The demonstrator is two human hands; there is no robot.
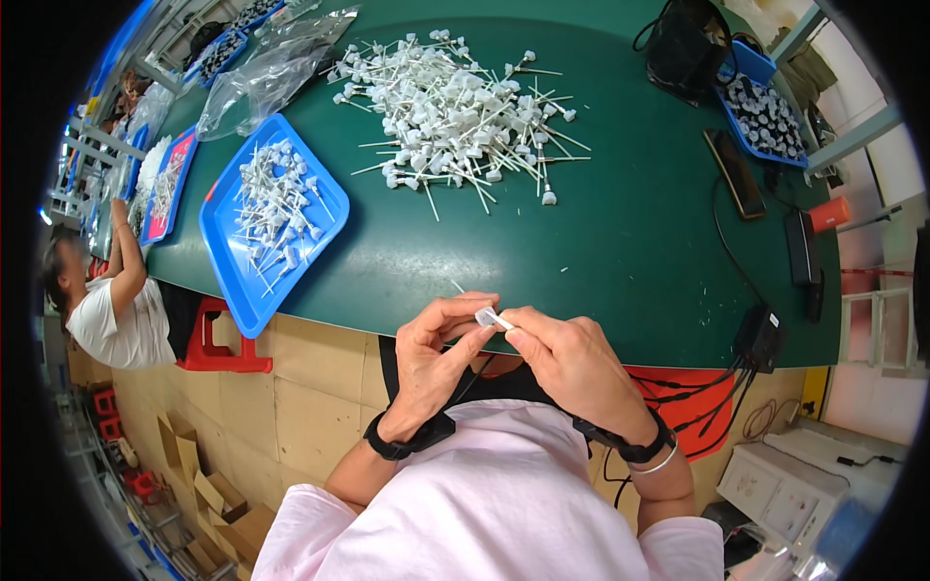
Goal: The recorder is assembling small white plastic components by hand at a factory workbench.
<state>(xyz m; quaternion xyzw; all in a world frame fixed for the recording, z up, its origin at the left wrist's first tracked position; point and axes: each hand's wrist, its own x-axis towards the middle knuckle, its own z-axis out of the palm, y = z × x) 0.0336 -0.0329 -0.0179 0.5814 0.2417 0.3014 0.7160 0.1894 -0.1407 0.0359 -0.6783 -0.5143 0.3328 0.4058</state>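
At the table's near edge, my left hand pinches a small whitish plastic head with a thin tube. A thin white tip shows just beyond its fingers. My right hand meets it from the right, thumb and forefinger closed on the white end of the same piece; the fingers partly hide it. Farther off on the green table lies a big loose pile of similar white heads with thin tubes. To the left, a blue tray holds more of them.
Clear plastic bags lie beyond the tray. At the right are a phone, a black bag, a blue bin of capped parts and a black box with cables. A person in white works at the far left.
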